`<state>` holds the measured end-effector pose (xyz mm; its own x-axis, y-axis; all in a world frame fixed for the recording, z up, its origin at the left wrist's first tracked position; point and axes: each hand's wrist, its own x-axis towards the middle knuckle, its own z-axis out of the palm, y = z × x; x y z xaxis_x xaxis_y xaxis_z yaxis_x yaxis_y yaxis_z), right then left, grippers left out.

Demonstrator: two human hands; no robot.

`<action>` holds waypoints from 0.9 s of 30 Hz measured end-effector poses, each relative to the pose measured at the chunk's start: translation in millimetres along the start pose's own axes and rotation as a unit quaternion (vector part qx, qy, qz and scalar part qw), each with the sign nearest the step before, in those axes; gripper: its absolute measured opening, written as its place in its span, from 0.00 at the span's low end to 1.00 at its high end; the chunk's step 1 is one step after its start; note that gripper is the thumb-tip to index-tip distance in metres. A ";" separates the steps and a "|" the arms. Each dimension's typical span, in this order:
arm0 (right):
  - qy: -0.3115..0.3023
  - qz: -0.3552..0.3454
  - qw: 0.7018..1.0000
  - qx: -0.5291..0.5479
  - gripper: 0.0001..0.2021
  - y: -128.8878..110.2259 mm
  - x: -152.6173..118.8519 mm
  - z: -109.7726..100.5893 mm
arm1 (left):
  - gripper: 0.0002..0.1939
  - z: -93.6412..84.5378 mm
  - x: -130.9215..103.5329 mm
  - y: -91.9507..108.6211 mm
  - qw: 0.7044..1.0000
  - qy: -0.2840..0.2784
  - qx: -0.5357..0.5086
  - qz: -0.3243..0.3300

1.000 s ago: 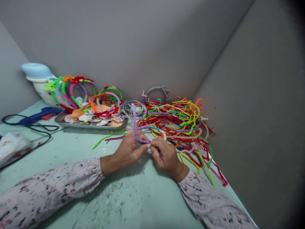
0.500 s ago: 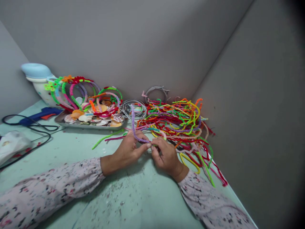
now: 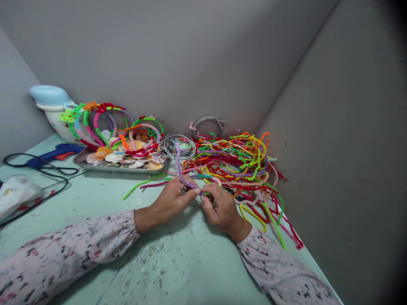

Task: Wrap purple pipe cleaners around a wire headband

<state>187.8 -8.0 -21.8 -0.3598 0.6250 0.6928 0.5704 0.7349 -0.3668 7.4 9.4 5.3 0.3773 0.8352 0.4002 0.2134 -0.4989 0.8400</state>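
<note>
My left hand (image 3: 171,198) is closed in a pinch on a purple pipe cleaner (image 3: 179,164), whose free end sticks up past the knuckles. Close beside it, my right hand (image 3: 222,210) pinches a short green stretch of fuzzy band (image 3: 207,194) that meets the purple at the fingertips. Just behind the fingers a fuzzy strip with teal and pale pink parts (image 3: 217,181) curves over; whether it joins the held piece I cannot tell. The fingers hide most of the join.
A heap of coloured pipe cleaners (image 3: 235,156) lies behind and right of my hands. Coiled wire (image 3: 181,146) sits near a metal tray (image 3: 124,171) of shells and fuzzy headbands (image 3: 97,123). At left are a blue glue gun (image 3: 52,154), its black cord and a white plastic bag (image 3: 19,194).
The purple pipe cleaner's upright end has dipped slightly, and a little purple now shows between the fingertips beside the green. Both hands stay nearly in place.
</note>
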 end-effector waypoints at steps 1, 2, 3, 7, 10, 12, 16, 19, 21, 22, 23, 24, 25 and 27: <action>0.001 -0.001 1.000 -0.001 0.08 0.3 -0.2 0.4 | 0.08 -0.1 -0.1 -0.4 1.000 -0.003 -0.001 -0.002; 0.002 -0.002 1.000 -0.003 0.09 0.8 -0.5 0.8 | 0.08 -0.2 -0.2 -0.7 1.000 -0.005 -0.003 -0.005; 0.002 -0.004 1.000 -0.003 0.09 1.2 -0.8 1.3 | 0.09 -0.3 -0.4 -0.9 1.000 -0.006 -0.006 -0.009; 0.000 -0.009 1.000 -0.009 0.08 2.2 -1.8 2.3 | 0.09 -0.3 -1.1 -0.7 1.000 -0.010 -0.001 -0.018; -0.001 -0.011 1.000 -0.017 0.07 1.3 -1.7 2.2 | 0.11 -0.5 -1.0 -0.2 0.999 -0.017 0.004 -0.032; -0.001 -0.017 1.000 -0.022 0.07 0.5 -1.4 1.9 | 0.11 -0.9 -0.7 -0.1 0.999 -0.022 0.011 -0.030; 0.003 -0.028 0.999 -0.031 0.07 -0.6 -0.8 1.7 | 0.11 -1.6 -0.4 -0.5 0.999 -0.020 0.034 -0.027; 0.000 -0.033 0.999 -0.037 0.07 0.0 -0.5 1.8 | 0.11 -1.9 -0.2 0.2 0.998 -0.025 0.052 -0.036; -0.003 -0.036 0.999 -0.039 0.07 0.8 -0.6 2.1 | 0.11 -2.0 0.1 1.1 0.997 -0.027 0.059 -0.041; -0.005 -0.038 0.998 -0.041 0.07 1.3 -0.8 2.3 | 0.11 -2.0 0.2 1.5 0.997 -0.027 0.061 -0.042; -0.006 -0.040 0.998 -0.044 0.07 1.8 -1.1 2.6 | 0.11 -2.0 0.5 1.8 0.997 -0.028 0.063 -0.042; -0.007 -0.041 0.998 -0.046 0.07 2.3 -1.3 2.8 | 0.11 -2.1 0.7 2.0 0.997 -0.028 0.064 -0.040; -0.009 -0.042 0.998 -0.048 0.07 2.8 -1.6 3.0 | 0.12 -2.1 0.9 2.1 0.997 -0.027 0.066 -0.037; -0.012 -0.043 0.998 -0.051 0.07 3.5 -2.1 3.2 | 0.12 -2.0 1.4 1.8 0.997 -0.026 0.073 -0.029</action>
<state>188.2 -5.9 -26.5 -0.4271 0.5671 0.7042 0.6076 0.7568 -0.2410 6.5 10.1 8.1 0.4052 0.8526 0.3299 0.3642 -0.4816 0.7971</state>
